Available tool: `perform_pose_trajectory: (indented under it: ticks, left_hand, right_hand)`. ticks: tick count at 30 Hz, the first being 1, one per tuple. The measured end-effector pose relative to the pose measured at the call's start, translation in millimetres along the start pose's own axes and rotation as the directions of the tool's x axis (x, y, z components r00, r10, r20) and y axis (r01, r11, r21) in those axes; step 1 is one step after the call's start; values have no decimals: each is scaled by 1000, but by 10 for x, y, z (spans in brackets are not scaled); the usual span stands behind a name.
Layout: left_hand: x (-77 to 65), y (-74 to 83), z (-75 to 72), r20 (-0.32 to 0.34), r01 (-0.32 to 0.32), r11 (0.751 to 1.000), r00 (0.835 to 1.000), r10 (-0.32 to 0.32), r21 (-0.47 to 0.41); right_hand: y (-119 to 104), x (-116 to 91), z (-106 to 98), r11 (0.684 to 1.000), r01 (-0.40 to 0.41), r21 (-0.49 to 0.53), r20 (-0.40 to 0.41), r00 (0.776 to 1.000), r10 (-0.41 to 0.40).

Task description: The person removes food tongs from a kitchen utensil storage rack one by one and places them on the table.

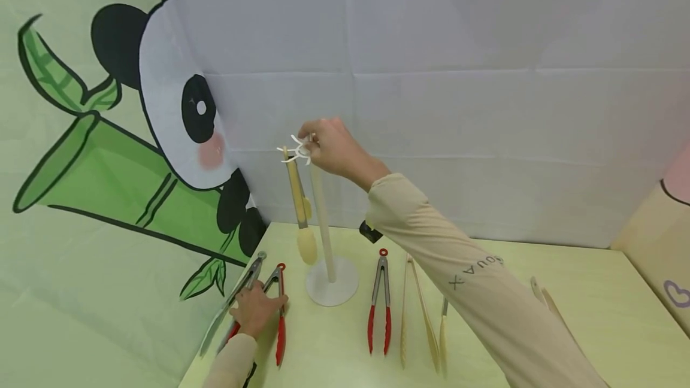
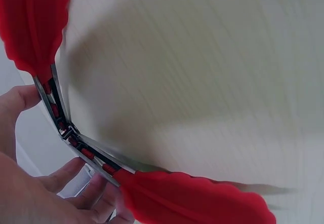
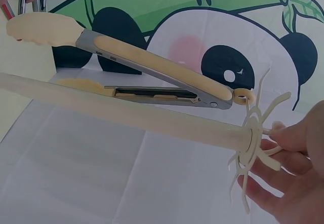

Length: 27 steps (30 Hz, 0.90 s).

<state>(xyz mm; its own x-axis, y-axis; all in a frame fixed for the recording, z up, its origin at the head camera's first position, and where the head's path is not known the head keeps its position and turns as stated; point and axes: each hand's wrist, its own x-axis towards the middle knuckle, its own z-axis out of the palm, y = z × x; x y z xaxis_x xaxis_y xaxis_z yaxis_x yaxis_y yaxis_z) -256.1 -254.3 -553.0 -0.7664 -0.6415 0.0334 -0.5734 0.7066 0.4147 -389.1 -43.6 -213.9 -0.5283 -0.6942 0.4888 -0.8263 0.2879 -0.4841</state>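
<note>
My left hand [image 1: 254, 310] grips red-tipped tongs [image 1: 281, 340] at the table's left side. Its thumb lies on one arm of the tongs and its fingers on the other, and the red tips [image 2: 197, 196] are spread wide. At the top of a white stand [image 1: 322, 214], my right hand [image 1: 336, 148] pinches a prong of the hook ring [image 3: 255, 133]. Beige-tipped tongs [image 3: 162, 64] hang from one hook by their end loop, tips down beside the pole. The stand's round base [image 1: 347, 292] rests on the table.
Grey tongs [image 1: 215, 322] lie left of my left hand. Right of the base are more red-tipped tongs [image 1: 387, 322], slim wooden tongs [image 1: 426, 322] and a beige-tipped utensil [image 1: 444, 340], partly under my right sleeve. A small black object [image 1: 370, 232] stands near the back wall.
</note>
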Motion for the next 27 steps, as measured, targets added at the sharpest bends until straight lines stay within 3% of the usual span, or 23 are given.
perform_pose_trajectory:
  ticks: [16, 27]
  left_hand:
    - [-43, 14, -32, 63, -9, 1000, 998, 8, 19]
    - [-49, 12, -83, 72, -20, 1000, 997, 20, 5]
  right_hand:
    - [32, -29, -33, 998, 10, 67, -1, 1000, -10]
    - [66, -1, -32, 997, 9, 79, 8, 1000, -9]
